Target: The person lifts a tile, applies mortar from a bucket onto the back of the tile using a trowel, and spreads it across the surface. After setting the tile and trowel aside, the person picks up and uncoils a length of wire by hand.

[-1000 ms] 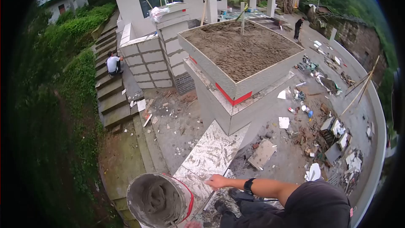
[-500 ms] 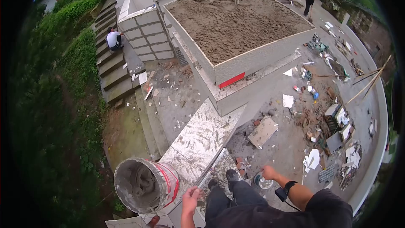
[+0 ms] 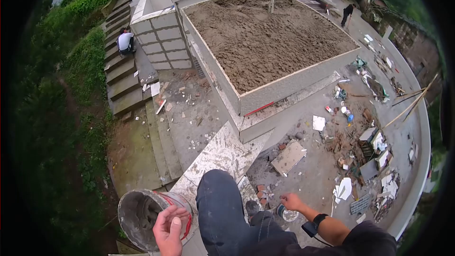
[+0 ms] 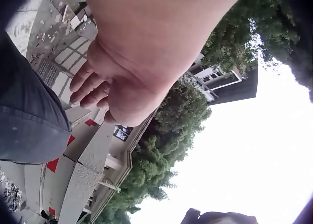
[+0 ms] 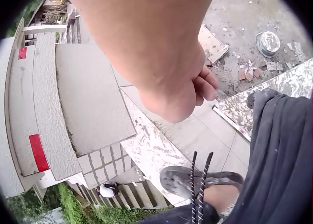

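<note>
My left hand (image 3: pixel 169 231) is raised in front of a bucket (image 3: pixel 126 208) of wet grey mortar (image 3: pixel 148 212), overlapping its near side in the head view. Its fingers are loosely bent, and in the left wrist view the hand (image 4: pixel 129 89) has nothing in it. The bucket is smeared with mortar and has red markings on its outer wall. Out to the right, my right hand (image 3: pixel 291 202) hangs with loosely curled fingers. In the right wrist view that hand (image 5: pixel 178 94) holds nothing, high over the ground. My bent knee (image 3: pixel 219 199) is up between the hands.
A mortar-smeared slab (image 3: pixel 215 154) tops the narrow wall under me. Ahead stands a square pillar with a soil-filled planter box (image 3: pixel 298 81). Rubble, a loose board (image 3: pixel 289 157) and a small pail (image 5: pixel 268 44) lie below right. Steps (image 3: pixel 124 85) with a crouching person (image 3: pixel 125 42) are left.
My left hand has risen beside the bucket. My right hand first moved from over the slab out to the right, and stays there. One knee has come up over the slab.
</note>
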{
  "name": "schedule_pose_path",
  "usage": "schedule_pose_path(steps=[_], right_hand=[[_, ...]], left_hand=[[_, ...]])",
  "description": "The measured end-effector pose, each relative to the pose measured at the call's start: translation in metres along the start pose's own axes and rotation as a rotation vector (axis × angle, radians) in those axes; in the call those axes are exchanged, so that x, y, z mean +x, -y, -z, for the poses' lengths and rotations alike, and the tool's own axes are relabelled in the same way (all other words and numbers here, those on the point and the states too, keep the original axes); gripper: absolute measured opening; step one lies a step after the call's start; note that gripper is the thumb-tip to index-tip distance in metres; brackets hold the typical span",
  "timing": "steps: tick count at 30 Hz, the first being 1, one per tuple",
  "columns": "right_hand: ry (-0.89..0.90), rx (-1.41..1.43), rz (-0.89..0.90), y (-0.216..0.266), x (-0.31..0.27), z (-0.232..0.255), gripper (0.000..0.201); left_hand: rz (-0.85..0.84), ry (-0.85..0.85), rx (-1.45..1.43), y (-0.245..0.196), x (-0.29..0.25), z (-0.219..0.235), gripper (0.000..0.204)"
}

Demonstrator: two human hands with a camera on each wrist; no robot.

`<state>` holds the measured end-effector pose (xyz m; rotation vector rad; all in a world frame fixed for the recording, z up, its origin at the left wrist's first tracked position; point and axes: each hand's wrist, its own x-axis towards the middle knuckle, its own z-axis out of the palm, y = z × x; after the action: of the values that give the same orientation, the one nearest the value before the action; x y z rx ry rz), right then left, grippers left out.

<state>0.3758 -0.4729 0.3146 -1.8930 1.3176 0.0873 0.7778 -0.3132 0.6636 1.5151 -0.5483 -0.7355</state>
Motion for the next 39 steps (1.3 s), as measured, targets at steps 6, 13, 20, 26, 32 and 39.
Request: schedule_pose_path(steps=[6,13,20,26,32,39], right_hand=[[0.104,-0.006,-0.015,-0.003,0.073,-0.016,0.033],[0.667,-0.040,-0.284,0.154,-0.013,0.152,0.031],[1.073,0.559,-0.521,0.385,-0.041,0.394,0.034],[-0.218,0.912,-0.235,0.493,0.081,0.594,0.026],[-0.589,1.186,-0.358,0.495,0.223,0.733,0.039],[-0.206,1.187,-0.418,0.476,0.326,0.769,0.034]], left_hand=[[0.033,0.004,-0.033,0.065,0.066,0.017,0.032],[0.416,-0.027,-0.061,-0.061,0.182,0.031,0.030],[0.382,-0.021,0.169,-0.231,0.278,0.074,0.029],[0.207,0.066,0.466,-0.298,0.363,0.085,0.026],[0.351,0.261,0.329,-0.353,0.430,0.034,0.028],[0.237,0.500,0.695,-0.455,0.453,-0.084,0.035]])
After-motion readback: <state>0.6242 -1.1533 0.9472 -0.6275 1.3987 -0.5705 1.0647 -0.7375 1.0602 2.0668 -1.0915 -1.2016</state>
